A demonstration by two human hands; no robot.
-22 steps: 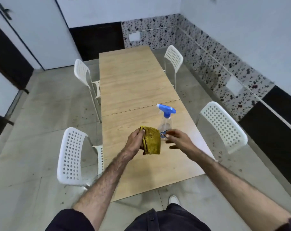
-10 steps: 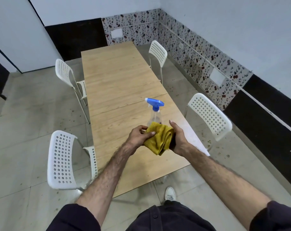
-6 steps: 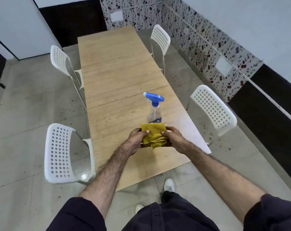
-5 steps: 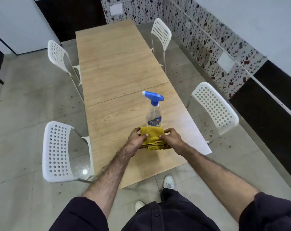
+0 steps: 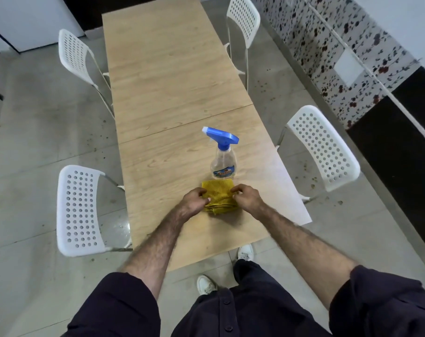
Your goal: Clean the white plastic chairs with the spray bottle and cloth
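A folded yellow cloth [image 5: 218, 194] lies on the wooden table [image 5: 172, 76] near its front end. My left hand [image 5: 194, 199] pinches the cloth's left edge and my right hand [image 5: 246, 198] pinches its right edge. Just behind the cloth stands a clear spray bottle [image 5: 223, 159] with a blue trigger head, upright and untouched. Several white perforated plastic chairs surround the table: near left [image 5: 77, 210], near right [image 5: 324, 147], far left [image 5: 73, 54], far right [image 5: 243, 18].
Grey tiled floor [image 5: 43, 132] runs along both sides of the table. A speckled wall [image 5: 352, 45] with a rail lies close behind the right-hand chairs. My shoes [image 5: 206, 284] stand at the table's front edge. A white door [image 5: 24, 18] is at the back left.
The cloth was held up in the air between both hands; it has come down flat onto the table in front of the bottle. The camera has tilted downward.
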